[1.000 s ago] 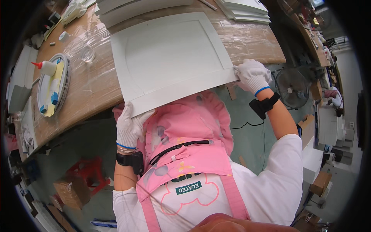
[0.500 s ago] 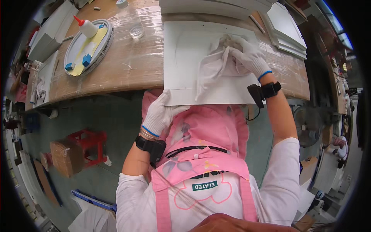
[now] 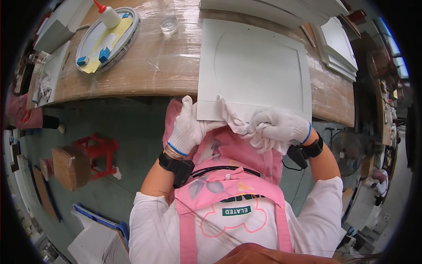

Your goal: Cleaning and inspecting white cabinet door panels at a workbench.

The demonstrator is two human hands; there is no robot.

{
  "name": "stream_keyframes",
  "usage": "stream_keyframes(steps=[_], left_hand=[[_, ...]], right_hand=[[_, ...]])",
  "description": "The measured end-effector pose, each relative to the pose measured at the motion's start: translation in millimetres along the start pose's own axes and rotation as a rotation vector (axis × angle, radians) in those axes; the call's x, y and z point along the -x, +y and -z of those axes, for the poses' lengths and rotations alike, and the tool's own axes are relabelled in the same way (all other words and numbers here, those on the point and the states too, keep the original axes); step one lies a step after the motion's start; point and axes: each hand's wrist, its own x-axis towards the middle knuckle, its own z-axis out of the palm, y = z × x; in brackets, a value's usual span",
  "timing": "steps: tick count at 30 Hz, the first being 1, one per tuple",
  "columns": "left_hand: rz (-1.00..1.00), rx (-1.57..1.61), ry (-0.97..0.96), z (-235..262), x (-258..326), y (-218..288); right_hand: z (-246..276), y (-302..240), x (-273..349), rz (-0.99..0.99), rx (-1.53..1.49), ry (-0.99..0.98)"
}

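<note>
A flat white panel [image 3: 259,66] with a recessed middle and a raised border lies on the bench, its near end jutting past the front edge. At its near left corner rests my left hand [image 3: 188,127], in a white knit glove. The thumb points up beside the left edge, and the fingers stretch along the near edge, touching the corner. My right hand [image 3: 281,125], gloved too, is closed round a bunched whitish cloth [image 3: 235,121] at the near edge. One end of the cloth lies over the panel's border; folds hang below the hand.
To the left, a round lid [image 3: 134,33] carries a glue bottle [image 3: 109,17] and blue blocks. A clear bottle [image 3: 168,22] stands nearby. White boards are stacked behind [image 3: 272,11] and at right [image 3: 336,44]. A red stool [image 3: 99,152] stands on the floor beside a carton [image 3: 70,167].
My right hand has drawn the cloth from the panel's far right toward its near edge, bunching it up. My left hand keeps its place at the corner. The whole view has shifted slightly.
</note>
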Motion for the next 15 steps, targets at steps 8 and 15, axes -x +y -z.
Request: stream_keyframes(steps=[8,15], left_hand=[[-0.016,-0.015,0.053,7,8,5],[-0.086,-0.119,0.133,14,38,12]], right_hand=[[96,44,9,-0.16,0.053,0.856],[41,-13,-29,0.286,0.551,0.833]])
